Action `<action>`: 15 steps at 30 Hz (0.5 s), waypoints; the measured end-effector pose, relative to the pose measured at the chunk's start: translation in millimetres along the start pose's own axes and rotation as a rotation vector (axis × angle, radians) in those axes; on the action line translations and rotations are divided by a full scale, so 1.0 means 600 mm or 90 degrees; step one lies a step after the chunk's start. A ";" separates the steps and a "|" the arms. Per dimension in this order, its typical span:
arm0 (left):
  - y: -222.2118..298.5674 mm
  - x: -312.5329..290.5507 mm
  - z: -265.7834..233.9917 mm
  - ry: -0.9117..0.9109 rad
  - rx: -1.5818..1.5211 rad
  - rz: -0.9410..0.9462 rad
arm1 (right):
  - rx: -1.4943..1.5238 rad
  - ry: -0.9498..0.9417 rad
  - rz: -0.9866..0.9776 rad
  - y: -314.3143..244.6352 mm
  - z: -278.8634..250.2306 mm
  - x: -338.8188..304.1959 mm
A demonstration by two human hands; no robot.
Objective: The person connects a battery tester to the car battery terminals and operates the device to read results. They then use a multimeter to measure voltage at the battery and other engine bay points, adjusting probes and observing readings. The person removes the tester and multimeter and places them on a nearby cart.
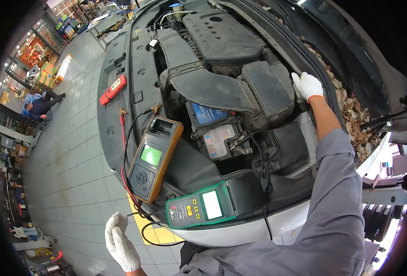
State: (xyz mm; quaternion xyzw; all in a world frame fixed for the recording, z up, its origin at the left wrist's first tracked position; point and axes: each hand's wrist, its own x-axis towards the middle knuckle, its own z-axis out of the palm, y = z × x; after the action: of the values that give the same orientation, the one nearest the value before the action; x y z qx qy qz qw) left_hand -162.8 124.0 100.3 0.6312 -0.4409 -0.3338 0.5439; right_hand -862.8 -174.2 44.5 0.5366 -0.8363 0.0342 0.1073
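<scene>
My left hand (pixel 120 244), in a white knitted glove, is low on the left with its fingers pressed together. A thin black cable (pixel 141 213) meets its fingertips. Beside it, a green-edged tester (pixel 201 207) with a bright screen lies on the car's front edge. An orange-edged tester (pixel 155 158) with a green screen leans next to it. My right hand (pixel 307 86), also gloved, is closed at the right side of the engine bay, by the air filter box (pixel 270 87); what its fingers grip is hidden. Between my hands is the car battery (pixel 222 140), with a metal clamp (pixel 238 142) at its terminal.
A red handheld tool (pixel 113 90) lies on the front panel, near a red-lead clip (pixel 123 112) and a black-lead clip (pixel 156 108). The engine cover (pixel 224 34) is farther back. Dry leaves (pixel 348 110) fill the right gutter. A person (pixel 40 106) sits at far left.
</scene>
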 end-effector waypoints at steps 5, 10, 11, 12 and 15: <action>0.008 -0.004 0.022 -0.022 -0.054 0.016 | -0.005 -0.031 -0.075 0.008 -0.010 0.002; 0.033 -0.029 0.063 -0.063 -0.012 0.022 | -0.009 -0.081 -0.054 0.001 -0.019 0.010; 0.042 -0.038 0.075 -0.085 0.025 0.064 | -0.014 -0.111 0.009 -0.007 -0.017 0.013; 0.049 -0.045 0.089 -0.105 0.061 0.110 | -0.001 -0.117 0.100 -0.022 -0.012 0.016; 0.069 -0.059 0.140 -0.208 0.245 0.389 | 0.078 -0.202 0.231 -0.053 -0.013 0.042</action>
State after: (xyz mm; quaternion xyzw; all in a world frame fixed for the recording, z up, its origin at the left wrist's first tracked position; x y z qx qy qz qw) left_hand -259.9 122.9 123.1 0.5000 -0.7437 -0.1642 0.4123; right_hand -843.0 -208.6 55.9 0.3815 -0.9218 0.0189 -0.0662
